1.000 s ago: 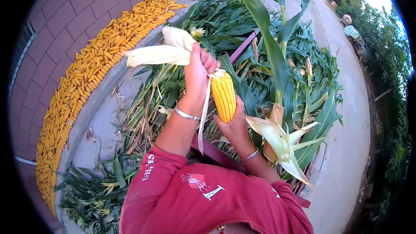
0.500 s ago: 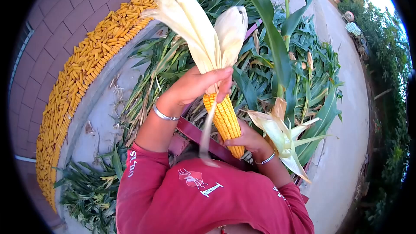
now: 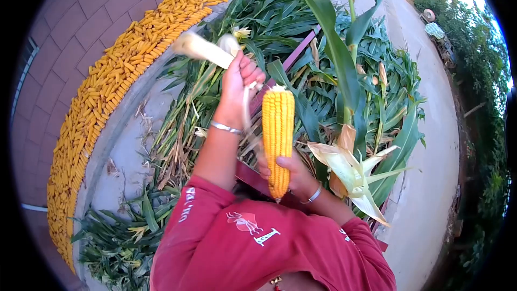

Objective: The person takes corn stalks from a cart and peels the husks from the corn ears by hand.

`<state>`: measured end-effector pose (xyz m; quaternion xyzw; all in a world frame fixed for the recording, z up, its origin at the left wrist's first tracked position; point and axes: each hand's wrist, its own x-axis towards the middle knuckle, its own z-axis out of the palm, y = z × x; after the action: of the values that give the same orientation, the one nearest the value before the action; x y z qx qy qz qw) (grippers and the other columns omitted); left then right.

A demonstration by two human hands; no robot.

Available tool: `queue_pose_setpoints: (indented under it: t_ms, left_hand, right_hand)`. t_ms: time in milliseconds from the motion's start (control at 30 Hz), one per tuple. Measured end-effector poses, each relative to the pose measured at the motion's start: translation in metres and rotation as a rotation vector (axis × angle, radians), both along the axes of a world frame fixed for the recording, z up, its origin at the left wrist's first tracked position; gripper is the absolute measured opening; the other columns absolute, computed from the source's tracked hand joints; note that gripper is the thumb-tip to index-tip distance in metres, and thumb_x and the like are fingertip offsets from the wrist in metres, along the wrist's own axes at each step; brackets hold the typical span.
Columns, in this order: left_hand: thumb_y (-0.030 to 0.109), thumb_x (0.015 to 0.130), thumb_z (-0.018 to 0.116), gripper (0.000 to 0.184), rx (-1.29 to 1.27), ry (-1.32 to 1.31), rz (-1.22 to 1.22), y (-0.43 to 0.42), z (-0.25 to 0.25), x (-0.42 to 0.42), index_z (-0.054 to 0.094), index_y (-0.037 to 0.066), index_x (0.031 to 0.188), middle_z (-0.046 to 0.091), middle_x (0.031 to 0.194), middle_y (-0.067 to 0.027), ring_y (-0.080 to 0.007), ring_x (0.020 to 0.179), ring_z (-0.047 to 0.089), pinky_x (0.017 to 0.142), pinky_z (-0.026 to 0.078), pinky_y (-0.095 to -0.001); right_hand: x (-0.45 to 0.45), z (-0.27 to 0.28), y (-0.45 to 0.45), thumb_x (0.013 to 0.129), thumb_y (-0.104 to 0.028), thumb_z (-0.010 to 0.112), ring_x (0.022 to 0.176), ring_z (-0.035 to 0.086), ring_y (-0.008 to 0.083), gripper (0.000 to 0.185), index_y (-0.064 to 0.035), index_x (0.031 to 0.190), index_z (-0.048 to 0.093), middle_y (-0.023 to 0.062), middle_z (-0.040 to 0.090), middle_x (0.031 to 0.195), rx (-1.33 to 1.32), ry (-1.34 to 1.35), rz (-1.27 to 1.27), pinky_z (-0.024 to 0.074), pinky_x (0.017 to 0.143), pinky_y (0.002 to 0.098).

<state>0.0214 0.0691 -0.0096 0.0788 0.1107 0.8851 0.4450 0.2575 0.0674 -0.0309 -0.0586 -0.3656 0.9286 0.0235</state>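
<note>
My left hand (image 3: 237, 83), wearing a silver bangle, is closed around pale corn husks (image 3: 203, 51) whose loose ends blur to the upper left. A bare yellow ear of corn (image 3: 278, 134) stands nearly upright in front of my chest, its top end broken and whitish. Around its lower part my right hand (image 3: 296, 172) is wrapped, thumb across the kernels. The husks and the ear are apart from each other. Just right of my right hand, an opened, empty-looking husk (image 3: 347, 172) hangs from a standing green cornstalk (image 3: 344, 70).
Green cut cornstalks (image 3: 388, 102) lie heaped ahead, over a dark red metal bar (image 3: 301, 48). Along the brick wall (image 3: 70, 48) at left runs a long pile of husked yellow ears (image 3: 107, 81). More leaves (image 3: 121, 242) lie at lower left. A concrete road (image 3: 431, 145) passes on the right.
The husks have come off the ear. My left hand has moved up and left with them, while my right hand has kept the ear, now more upright.
</note>
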Motion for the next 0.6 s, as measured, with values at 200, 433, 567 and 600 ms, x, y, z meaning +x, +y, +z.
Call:
queue_pose_setpoints:
  t_ms: [200,433,567,600]
  left_hand:
    - [0.035,0.085,0.069,0.037,-0.791,0.786,-0.633,-0.097,-0.066,-0.023,0.054,0.007,0.105,0.053,0.076,0.0032,-0.0065,0.061,0.052,0.056,0.046,-0.0235]
    - [0.066,0.069,0.069,0.103,-1.465,1.340,0.355,-0.036,-0.022,-0.164,0.036,-0.001,0.139,0.044,0.138,-0.0237,-0.0321,0.122,0.049,0.100,0.042,-0.0367]
    - [0.051,0.084,0.060,0.061,-1.114,1.457,0.184,-0.048,0.024,-0.067,0.058,0.002,0.120,0.059,0.122,-0.0166,-0.0267,0.103,0.060,0.089,0.047,-0.0368]
    - [0.044,0.089,0.056,0.044,-0.762,1.717,0.065,-0.053,0.003,-0.037,0.065,0.002,0.101,0.064,0.096,-0.0132,-0.0258,0.082,0.061,0.077,0.049,-0.0374]
  right_hand:
    - [0.055,-0.034,0.022,0.080,-0.014,0.068,0.073,0.060,0.0182,0.043,-0.0025,0.114,0.044,0.0087,0.058,0.085,0.266,-0.281,-0.144,0.0503,0.062,0.0294]
    - [0.052,-0.053,0.013,0.085,-0.013,0.066,0.076,0.061,0.0161,0.037,-0.0027,0.114,0.045,0.0078,0.059,0.087,0.226,-0.445,-0.157,0.0519,0.065,0.0287]
    - [0.052,-0.058,0.015,0.089,-0.018,0.062,0.077,0.062,0.0185,0.034,-0.0027,0.115,0.045,0.0106,0.060,0.091,0.251,-0.393,-0.228,0.0527,0.067,0.0311]
    - [0.052,-0.059,0.016,0.091,-0.019,0.059,0.082,0.061,0.0176,0.036,-0.0026,0.119,0.044,0.0105,0.060,0.095,0.262,-0.433,-0.293,0.0521,0.071,0.0309]
